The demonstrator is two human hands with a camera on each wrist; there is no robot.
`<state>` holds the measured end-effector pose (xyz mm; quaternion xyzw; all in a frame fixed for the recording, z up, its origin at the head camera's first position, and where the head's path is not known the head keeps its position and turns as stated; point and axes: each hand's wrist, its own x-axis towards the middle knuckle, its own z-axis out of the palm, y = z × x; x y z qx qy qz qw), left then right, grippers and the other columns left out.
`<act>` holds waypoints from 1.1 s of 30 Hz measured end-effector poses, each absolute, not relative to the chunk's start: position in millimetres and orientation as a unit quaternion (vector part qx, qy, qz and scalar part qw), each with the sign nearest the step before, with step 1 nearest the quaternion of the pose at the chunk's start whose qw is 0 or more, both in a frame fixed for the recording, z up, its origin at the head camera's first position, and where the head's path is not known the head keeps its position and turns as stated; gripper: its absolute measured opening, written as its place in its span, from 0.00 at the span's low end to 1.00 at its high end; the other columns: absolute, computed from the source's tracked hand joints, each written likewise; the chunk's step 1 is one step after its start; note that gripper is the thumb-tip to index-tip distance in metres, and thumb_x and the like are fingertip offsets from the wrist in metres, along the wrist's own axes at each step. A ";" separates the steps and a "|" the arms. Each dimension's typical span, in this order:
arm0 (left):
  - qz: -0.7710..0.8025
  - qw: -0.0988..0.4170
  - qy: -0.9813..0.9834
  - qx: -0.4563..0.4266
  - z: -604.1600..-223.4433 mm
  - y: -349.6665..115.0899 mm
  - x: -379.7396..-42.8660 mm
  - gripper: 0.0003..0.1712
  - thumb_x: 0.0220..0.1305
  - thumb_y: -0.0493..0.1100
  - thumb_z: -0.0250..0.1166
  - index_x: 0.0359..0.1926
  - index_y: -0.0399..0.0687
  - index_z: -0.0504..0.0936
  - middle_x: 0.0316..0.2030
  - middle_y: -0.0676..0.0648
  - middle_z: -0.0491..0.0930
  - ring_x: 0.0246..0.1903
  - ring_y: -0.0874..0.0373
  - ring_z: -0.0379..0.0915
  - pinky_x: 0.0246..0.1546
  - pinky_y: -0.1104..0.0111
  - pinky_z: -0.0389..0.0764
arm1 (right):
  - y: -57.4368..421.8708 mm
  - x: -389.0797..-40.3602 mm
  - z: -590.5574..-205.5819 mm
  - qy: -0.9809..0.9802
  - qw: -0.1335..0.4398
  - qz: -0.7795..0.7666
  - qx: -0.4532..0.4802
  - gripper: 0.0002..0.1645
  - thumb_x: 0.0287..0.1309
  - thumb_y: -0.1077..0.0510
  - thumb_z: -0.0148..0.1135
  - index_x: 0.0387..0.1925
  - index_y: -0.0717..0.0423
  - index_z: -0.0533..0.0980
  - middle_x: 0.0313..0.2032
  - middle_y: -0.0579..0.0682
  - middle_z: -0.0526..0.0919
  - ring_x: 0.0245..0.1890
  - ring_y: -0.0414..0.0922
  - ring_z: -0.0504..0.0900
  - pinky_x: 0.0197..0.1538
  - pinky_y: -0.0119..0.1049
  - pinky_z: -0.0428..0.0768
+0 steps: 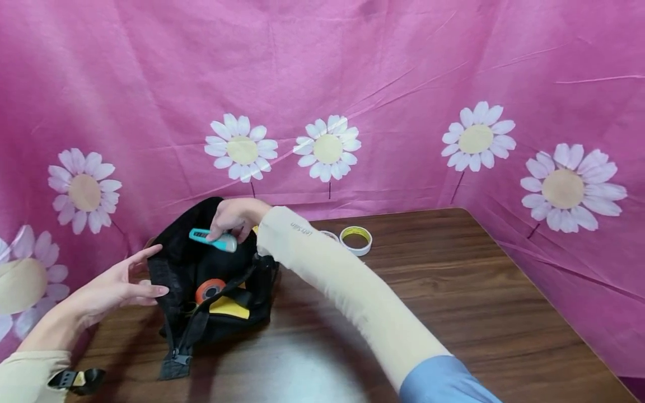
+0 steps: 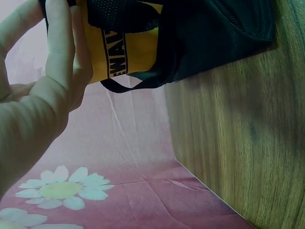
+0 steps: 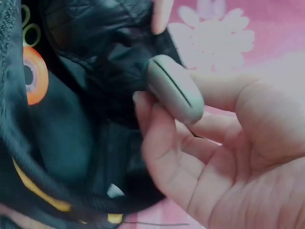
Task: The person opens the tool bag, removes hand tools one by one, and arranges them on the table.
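My right hand (image 1: 238,215) pinches a teal and grey utility knife (image 1: 224,242) above the mouth of a black fabric tool bag (image 1: 166,277). In the right wrist view the knife's grey rounded end (image 3: 176,90) sits between thumb and fingers. My left hand (image 1: 113,288) holds the bag's left rim between thumb and fingers, keeping the mouth spread. Inside the bag lies an orange roll of tape (image 3: 40,71), with green loops like scissor handles beside it. A yellow panel with black letters (image 2: 100,57) shows on the bag's outside in the left wrist view.
A white tape roll (image 1: 364,249) lies on the wooden table (image 1: 453,296) behind my right forearm, which partly covers another roll (image 1: 330,234). A pink cloth with printed daisies (image 1: 393,84) hangs behind the table and at its sides. Straps cross the bag's front.
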<state>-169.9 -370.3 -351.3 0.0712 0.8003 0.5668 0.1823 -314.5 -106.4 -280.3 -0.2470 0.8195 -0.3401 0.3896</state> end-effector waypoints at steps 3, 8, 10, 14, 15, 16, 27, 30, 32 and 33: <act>0.561 0.185 0.803 0.077 -350.5 -370.3 -172.4 0.57 0.68 0.31 0.64 0.79 0.39 0.29 0.71 0.21 0.36 0.47 0.61 0.80 0.45 0.56 0.86 | -86.0 -313.9 -266.7 0.817 0.370 -0.363 -0.254 0.22 0.64 0.54 0.70 0.57 0.56 0.80 0.41 0.52 0.83 0.37 0.46 0.82 0.41 0.40 0.86; 0.545 0.192 0.813 0.072 -351.5 -374.6 -171.0 0.57 0.69 0.33 0.64 0.80 0.43 0.30 0.72 0.21 0.32 0.48 0.71 0.76 0.46 0.55 0.85 | -48.4 -312.4 -251.6 0.798 0.366 -0.417 -0.236 0.35 0.62 0.53 0.71 0.68 0.56 0.72 0.41 0.55 0.84 0.39 0.49 0.84 0.43 0.42 0.87; 0.540 0.194 0.816 0.066 -353.7 -376.1 -170.0 0.57 0.69 0.33 0.64 0.80 0.45 0.30 0.73 0.22 0.32 0.48 0.73 0.75 0.46 0.55 0.85 | -32.1 -312.3 -247.7 0.790 0.366 -0.438 -0.225 0.34 0.61 0.54 0.72 0.67 0.56 0.73 0.37 0.56 0.84 0.33 0.49 0.84 0.42 0.44 0.87; 0.537 0.192 0.819 0.066 -360.2 -377.9 -170.7 0.58 0.69 0.34 0.64 0.81 0.48 0.29 0.73 0.23 0.33 0.49 0.72 0.75 0.46 0.53 0.85 | 0.7 -313.2 -241.1 0.778 0.359 -0.472 -0.209 0.31 0.61 0.55 0.72 0.64 0.56 0.73 0.36 0.58 0.84 0.25 0.48 0.79 0.43 0.47 0.87; 0.535 0.192 0.820 0.063 -361.2 -378.1 -171.4 0.58 0.69 0.35 0.64 0.81 0.49 0.30 0.73 0.23 0.33 0.49 0.72 0.75 0.46 0.53 0.85 | 8.8 -313.5 -239.6 0.776 0.355 -0.479 -0.204 0.31 0.61 0.56 0.72 0.64 0.56 0.72 0.38 0.58 0.84 0.26 0.47 0.80 0.44 0.47 0.87; 0.534 0.193 0.821 0.061 -361.8 -378.1 -172.4 0.58 0.69 0.35 0.64 0.81 0.50 0.29 0.73 0.23 0.33 0.48 0.72 0.75 0.46 0.53 0.85 | 16.9 -313.8 -238.1 0.775 0.351 -0.485 -0.201 0.32 0.62 0.56 0.72 0.64 0.56 0.71 0.41 0.58 0.84 0.28 0.48 0.81 0.44 0.48 0.87; 0.540 0.191 0.818 0.060 -360.7 -379.3 -169.8 0.57 0.69 0.35 0.64 0.81 0.52 0.30 0.73 0.24 0.33 0.49 0.71 0.75 0.46 0.53 0.85 | 91.7 -320.8 -239.7 0.766 0.303 -0.539 -0.174 0.36 0.63 0.60 0.70 0.68 0.57 0.64 0.53 0.63 0.79 0.43 0.55 0.85 0.48 0.52 0.85; 0.546 0.185 0.815 0.069 -361.6 -376.2 -169.8 0.57 0.69 0.34 0.64 0.81 0.49 0.31 0.72 0.23 0.37 0.49 0.71 0.76 0.45 0.55 0.85 | 111.1 -322.7 -245.0 0.760 0.287 -0.559 -0.165 0.36 0.65 0.61 0.68 0.69 0.58 0.62 0.54 0.63 0.77 0.43 0.55 0.85 0.48 0.53 0.85; 0.550 0.183 0.812 0.072 -361.3 -374.9 -170.1 0.57 0.69 0.33 0.63 0.81 0.48 0.31 0.72 0.23 0.37 0.49 0.71 0.75 0.45 0.55 0.85 | 124.1 -323.3 -248.6 0.758 0.274 -0.569 -0.165 0.36 0.66 0.62 0.67 0.70 0.59 0.62 0.54 0.64 0.77 0.43 0.56 0.85 0.47 0.53 0.85; 0.553 0.182 0.810 0.072 -360.8 -374.4 -170.0 0.57 0.69 0.33 0.63 0.81 0.48 0.31 0.72 0.24 0.36 0.49 0.72 0.75 0.45 0.56 0.86 | 130.4 -323.5 -250.5 0.757 0.267 -0.573 -0.165 0.35 0.66 0.63 0.66 0.70 0.59 0.62 0.54 0.64 0.77 0.43 0.56 0.85 0.47 0.53 0.85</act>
